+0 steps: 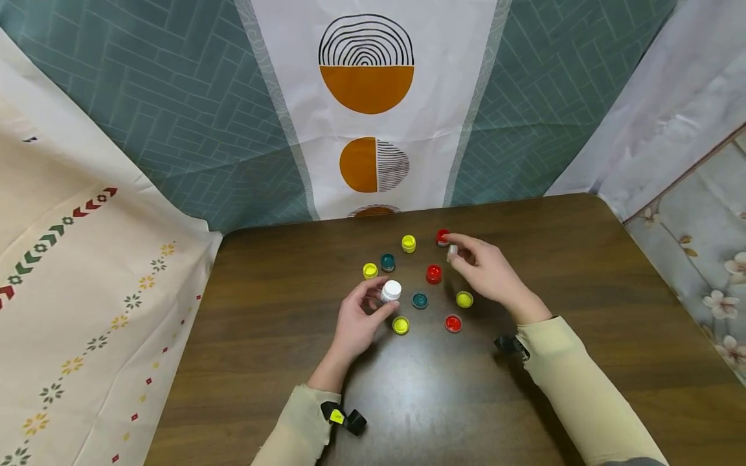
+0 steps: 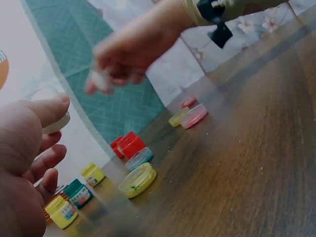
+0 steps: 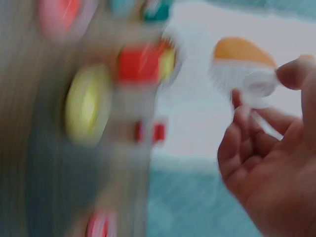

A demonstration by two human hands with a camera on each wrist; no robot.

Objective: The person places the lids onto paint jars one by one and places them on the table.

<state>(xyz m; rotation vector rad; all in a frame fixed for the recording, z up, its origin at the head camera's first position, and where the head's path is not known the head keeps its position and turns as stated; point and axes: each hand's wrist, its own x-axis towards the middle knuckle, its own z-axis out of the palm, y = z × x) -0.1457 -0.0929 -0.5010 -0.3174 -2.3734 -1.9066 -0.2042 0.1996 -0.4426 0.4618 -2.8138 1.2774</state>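
Observation:
In the head view my left hand (image 1: 357, 323) grips a small white paint jar (image 1: 391, 291) between thumb and fingers, above the table. My right hand (image 1: 489, 270) pinches a small whitish lid (image 1: 452, 250) with thumb and fingertips, raised near the far red jar (image 1: 443, 237). The right wrist view shows the lid (image 3: 260, 84) as round and partly see-through. Just beyond the left hand stand a yellow jar (image 1: 370, 270) and a dark green jar (image 1: 387, 262). Another red jar (image 1: 434, 274) stands between the hands. The left wrist view blurs my right hand (image 2: 133, 54).
Another yellow jar (image 1: 408, 243) stands farther back on the brown table (image 1: 280, 310). Nearer me lie a teal lid (image 1: 419, 299), a yellow lid (image 1: 400, 325), a second yellow lid (image 1: 464, 299) and a red lid (image 1: 453, 323). A patterned cloth (image 1: 233, 116) hangs behind the table.

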